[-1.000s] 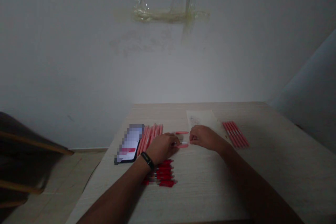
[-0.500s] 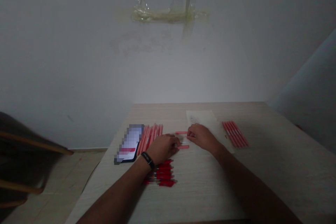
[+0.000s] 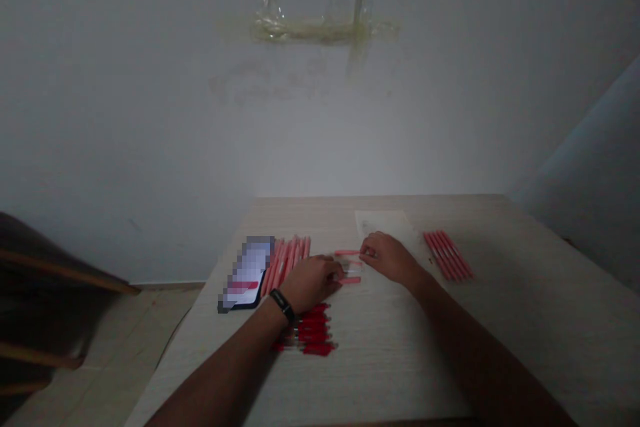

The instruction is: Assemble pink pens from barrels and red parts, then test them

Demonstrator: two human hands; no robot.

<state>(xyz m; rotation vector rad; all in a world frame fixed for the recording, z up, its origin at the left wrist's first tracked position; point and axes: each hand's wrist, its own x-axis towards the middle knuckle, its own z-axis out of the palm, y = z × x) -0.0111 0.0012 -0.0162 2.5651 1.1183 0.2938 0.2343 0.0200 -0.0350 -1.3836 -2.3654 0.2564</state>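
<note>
My left hand [image 3: 313, 278], with a dark band on its wrist, rests low over the table. Its fingertips are pinched together beside a thin, pale pen part [image 3: 351, 271]; what they grip is hidden. My right hand [image 3: 389, 257] has thumb and finger closed at the right end of a slim pink pen piece [image 3: 346, 252]. Another short pink pen piece [image 3: 350, 279] lies just right of my left fingertips. Below my left hand is a row of red pen parts [image 3: 314, 332], partly covered by the wrist.
Pink pens [image 3: 285, 263] lie bunched beside a phone [image 3: 250, 273] at the left. Several more pink pens [image 3: 447, 255] are lined up on the right. A pale sheet [image 3: 390, 221] lies behind my right hand on the wooden table [image 3: 400, 360], which meets a wall.
My right hand has shifted slightly right, and more of the small pink and pale parts between the hands shows. My left hand stays almost where it was.
</note>
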